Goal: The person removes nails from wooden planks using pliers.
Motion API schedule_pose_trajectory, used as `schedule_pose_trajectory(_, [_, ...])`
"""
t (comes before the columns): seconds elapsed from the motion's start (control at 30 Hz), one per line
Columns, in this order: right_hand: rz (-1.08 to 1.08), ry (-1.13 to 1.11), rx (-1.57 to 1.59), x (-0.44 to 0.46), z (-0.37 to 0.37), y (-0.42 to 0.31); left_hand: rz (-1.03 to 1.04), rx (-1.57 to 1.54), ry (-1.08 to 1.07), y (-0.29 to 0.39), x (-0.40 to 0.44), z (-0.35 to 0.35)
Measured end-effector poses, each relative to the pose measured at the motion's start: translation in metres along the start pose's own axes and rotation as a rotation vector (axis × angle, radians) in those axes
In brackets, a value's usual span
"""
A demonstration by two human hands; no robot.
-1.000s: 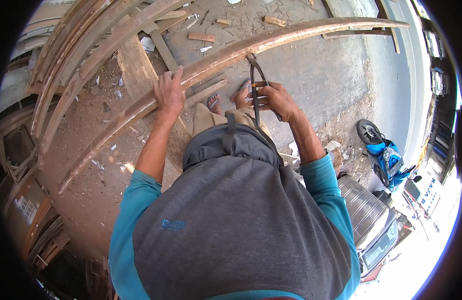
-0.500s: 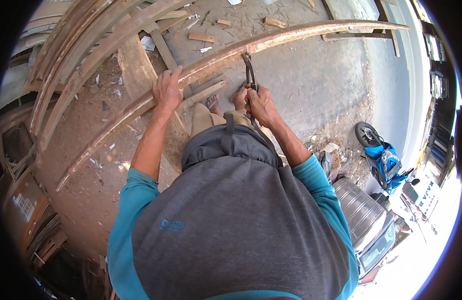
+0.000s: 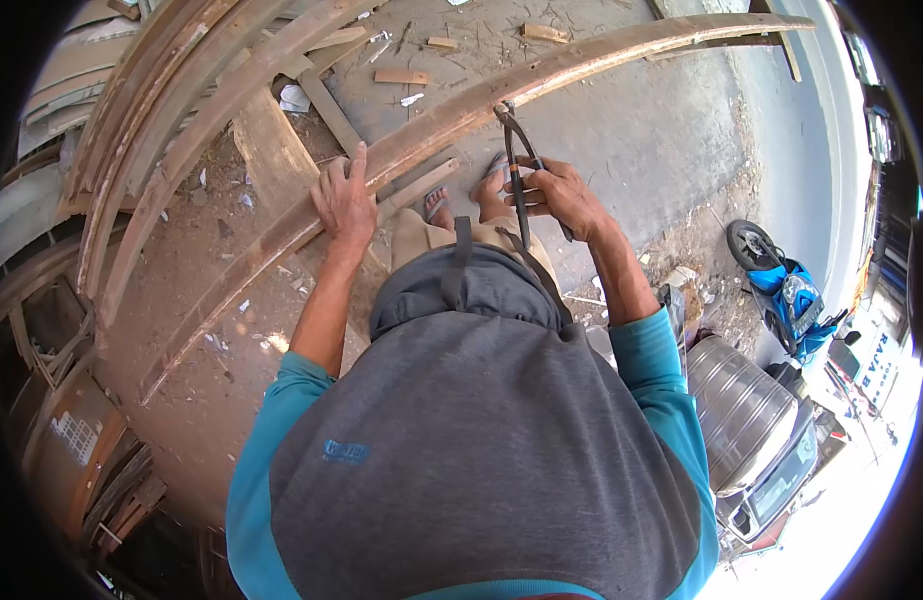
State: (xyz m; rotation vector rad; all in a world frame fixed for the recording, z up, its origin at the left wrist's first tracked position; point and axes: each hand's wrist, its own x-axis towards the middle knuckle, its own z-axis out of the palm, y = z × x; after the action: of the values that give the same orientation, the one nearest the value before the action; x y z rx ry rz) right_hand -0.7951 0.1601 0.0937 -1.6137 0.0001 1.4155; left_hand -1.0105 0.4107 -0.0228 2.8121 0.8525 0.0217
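Note:
A long curved wooden beam (image 3: 443, 128) runs across in front of me, from lower left to upper right. My left hand (image 3: 344, 200) grips its edge, fingers over the top, left of centre. In my right hand (image 3: 565, 198) is a pair of pincers (image 3: 513, 172), handles spread apart, one partly hidden by the fingers. The jaws touch the near edge of the beam; whether they clasp a nail is too small to tell. Below the beam stand my feet (image 3: 489, 185) in sandals.
More curved beams (image 3: 171, 170) are stacked at left. A flat plank (image 3: 271, 145) and wood offcuts (image 3: 402, 76) lie on the floor. To the right are a blue motorbike (image 3: 793, 300), a ribbed metal drum (image 3: 741, 405) and scattered rubble.
The pincers' handles have spread apart, and my right hand has loosened and shifted right. My left hand stays on the beam, its index finger raised more. The view has shifted slightly.

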Motion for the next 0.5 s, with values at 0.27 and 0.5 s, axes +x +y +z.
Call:
schedule_pose_trajectory(0.27, [0.105,-0.081,0.022,0.011,-0.025,-0.006,-0.026,-0.005,0.085,-0.001,-0.007,0.016])
schedule_pose_trajectory(0.5, [0.124,-0.149,-0.042,0.018,-0.039,-0.007,-0.027,-0.011,0.069,0.002,-0.007,0.013])
